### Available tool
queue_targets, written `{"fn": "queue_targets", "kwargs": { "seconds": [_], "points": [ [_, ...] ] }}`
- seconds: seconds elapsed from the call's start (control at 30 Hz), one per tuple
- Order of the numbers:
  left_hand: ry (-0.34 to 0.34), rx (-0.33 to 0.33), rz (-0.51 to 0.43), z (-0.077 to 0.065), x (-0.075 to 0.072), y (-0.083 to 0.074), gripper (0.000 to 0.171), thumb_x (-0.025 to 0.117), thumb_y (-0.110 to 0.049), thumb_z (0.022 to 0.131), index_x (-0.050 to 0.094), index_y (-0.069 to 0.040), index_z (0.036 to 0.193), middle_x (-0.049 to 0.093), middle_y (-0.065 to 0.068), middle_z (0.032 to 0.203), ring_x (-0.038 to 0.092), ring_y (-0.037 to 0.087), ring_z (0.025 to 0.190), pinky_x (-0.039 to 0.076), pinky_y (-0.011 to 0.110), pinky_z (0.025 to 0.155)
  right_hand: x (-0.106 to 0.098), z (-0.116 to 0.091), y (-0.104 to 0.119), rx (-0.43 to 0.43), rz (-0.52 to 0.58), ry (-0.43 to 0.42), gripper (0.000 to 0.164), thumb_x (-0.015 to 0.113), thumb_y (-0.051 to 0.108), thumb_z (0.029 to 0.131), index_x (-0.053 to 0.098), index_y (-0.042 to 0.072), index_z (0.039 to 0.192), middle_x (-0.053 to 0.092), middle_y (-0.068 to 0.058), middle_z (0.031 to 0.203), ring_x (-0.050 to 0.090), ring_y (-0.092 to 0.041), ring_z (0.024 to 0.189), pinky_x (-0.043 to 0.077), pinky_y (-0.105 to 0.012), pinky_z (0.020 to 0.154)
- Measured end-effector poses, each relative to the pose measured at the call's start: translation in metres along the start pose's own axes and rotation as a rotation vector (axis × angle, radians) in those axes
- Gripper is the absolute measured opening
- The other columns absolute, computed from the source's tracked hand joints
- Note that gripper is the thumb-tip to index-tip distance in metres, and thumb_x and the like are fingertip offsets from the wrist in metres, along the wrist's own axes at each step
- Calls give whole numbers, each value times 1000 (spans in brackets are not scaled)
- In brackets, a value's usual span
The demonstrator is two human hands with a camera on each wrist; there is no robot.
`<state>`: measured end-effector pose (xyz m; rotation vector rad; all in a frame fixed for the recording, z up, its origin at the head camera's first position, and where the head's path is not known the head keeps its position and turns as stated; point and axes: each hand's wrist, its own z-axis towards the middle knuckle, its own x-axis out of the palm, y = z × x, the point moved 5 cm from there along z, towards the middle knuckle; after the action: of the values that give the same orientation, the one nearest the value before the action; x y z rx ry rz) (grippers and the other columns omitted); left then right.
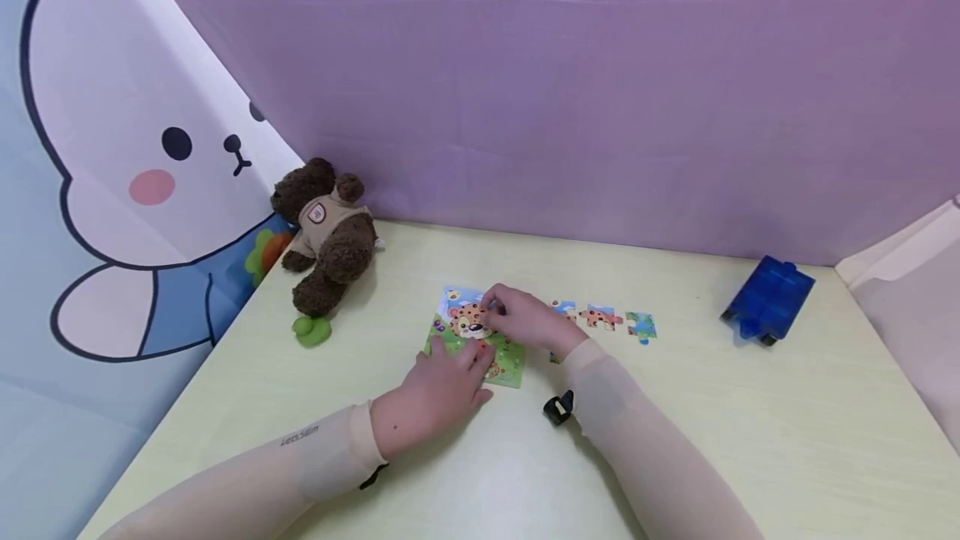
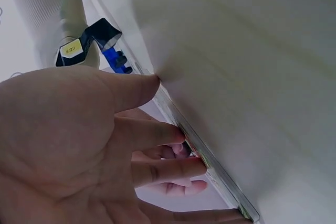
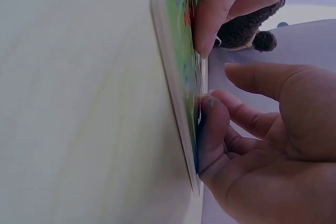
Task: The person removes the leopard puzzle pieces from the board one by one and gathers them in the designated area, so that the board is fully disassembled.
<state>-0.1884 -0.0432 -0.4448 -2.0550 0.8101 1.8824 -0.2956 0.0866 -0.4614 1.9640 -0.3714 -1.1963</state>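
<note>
A leopard-picture jigsaw puzzle (image 1: 452, 350) lies flat on the table in a thin board. My left hand (image 1: 442, 390) rests on its lower part, fingers spread and fairly straight; its fingertips (image 2: 197, 166) touch the board in the left wrist view. Over the upper right of the picture is my right hand (image 1: 528, 319), covering part of it. In the right wrist view its bent fingers (image 3: 214, 124) press on the puzzle board (image 3: 181, 72), while the thumb (image 3: 257, 77) stands apart with nothing visible between. Loose jigsaw pieces (image 1: 600, 317) lie right of the right hand, some partly hidden by it.
A brown teddy bear (image 1: 330, 232) leans at the table's back left, with a small green toy (image 1: 311, 330) beside it. A blue translucent box (image 1: 770, 298) sits at the back right. Purple cloth (image 1: 562, 107) hangs behind the table (image 1: 750, 407).
</note>
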Motion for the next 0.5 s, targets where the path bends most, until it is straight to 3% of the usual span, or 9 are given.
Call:
{"fn": "queue_targets", "kwargs": {
  "seconds": [0.23,0.5],
  "points": [
    [64,-4,0,-6,4,-1,65,50,-56,110,45,-19,163,50,12,163,59,60,132,65,59,96,4,5,0,-19,-5,20,24,60,29,110,64,17,131,69,-2,109,61,-17,94,52,-33,82],
    [105,5,-49,-11,2,-1,67,51,-56,110,42,-20,165,44,14,168,53,62,138,62,60,102,5,7,4,-33,-12,22,26,70,23,104,65,13,127,65,-3,101,59,-16,89,52,-30,80]
  ]
}}
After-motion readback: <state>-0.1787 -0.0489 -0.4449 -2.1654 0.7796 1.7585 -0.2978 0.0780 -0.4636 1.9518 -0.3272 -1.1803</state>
